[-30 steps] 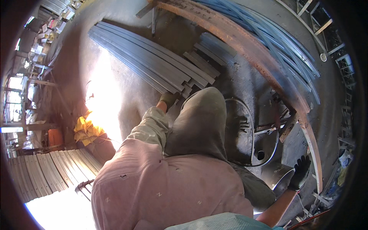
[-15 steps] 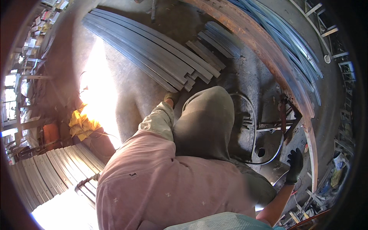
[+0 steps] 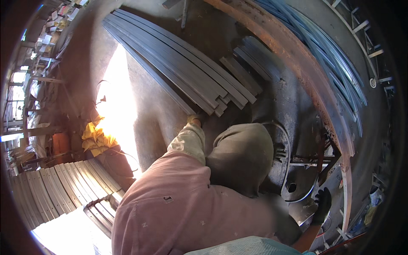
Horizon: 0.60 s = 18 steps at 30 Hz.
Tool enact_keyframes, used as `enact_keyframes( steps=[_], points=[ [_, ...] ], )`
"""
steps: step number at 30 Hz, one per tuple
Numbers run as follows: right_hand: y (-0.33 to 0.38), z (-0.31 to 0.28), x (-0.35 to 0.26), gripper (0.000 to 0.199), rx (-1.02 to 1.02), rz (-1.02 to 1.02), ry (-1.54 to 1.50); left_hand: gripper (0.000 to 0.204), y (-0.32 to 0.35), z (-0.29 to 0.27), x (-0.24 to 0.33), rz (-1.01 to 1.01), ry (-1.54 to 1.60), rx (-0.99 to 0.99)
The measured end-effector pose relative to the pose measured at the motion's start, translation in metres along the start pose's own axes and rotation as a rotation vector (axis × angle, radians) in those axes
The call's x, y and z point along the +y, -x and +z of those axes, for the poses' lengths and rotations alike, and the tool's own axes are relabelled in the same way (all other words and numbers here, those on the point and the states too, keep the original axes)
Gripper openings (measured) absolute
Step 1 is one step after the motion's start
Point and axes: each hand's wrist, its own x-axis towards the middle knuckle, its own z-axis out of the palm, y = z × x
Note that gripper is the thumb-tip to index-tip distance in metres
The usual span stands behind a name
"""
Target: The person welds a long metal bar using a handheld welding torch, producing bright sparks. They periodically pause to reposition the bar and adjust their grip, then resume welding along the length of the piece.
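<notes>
My left hand (image 3: 194,119), in a dull yellowish glove, is closed on the near end of a long grey metal bar (image 3: 155,77). That bar lies along the left side of a stack of long grey metal bars (image 3: 170,55), with a narrow wedge of gap between them. Its fingers are small and partly hidden by the cuff of my sleeve. Far from it, at the lower right, my right hand (image 3: 322,206) wears a black glove. It is held out with the fingers apart and nothing in them, near a looped hose (image 3: 287,165).
Shorter metal pieces (image 3: 253,59) lie right of the stack. A large rusty beam (image 3: 293,63) curves past, with bluish metal lengths (image 3: 327,59) beyond. Ribbed metal pieces (image 3: 59,187) are stacked at lower left, near a yellow cloth (image 3: 97,138). Sunlight glares on the floor.
The gripped bar's near end has come away from the stack, opening a gap beside it. The whole view has shifted, so things sit lower and farther right. My right hand stays open.
</notes>
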Motion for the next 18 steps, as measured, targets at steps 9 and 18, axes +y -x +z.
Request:
enact_keyframes(
  steps=[9,18],
  points=[
    [-0.013,-0.001,0.001,0.054,-0.053,-0.107,-0.056,0.066,0.001,-0.019,-0.021,0.095,-0.163,0.043],
    [0.023,-0.012,-0.026,0.054,-0.032,-0.239,-0.102,0.055,0.133,-0.160,-0.044,1.075,-0.699,0.114]
  ],
)
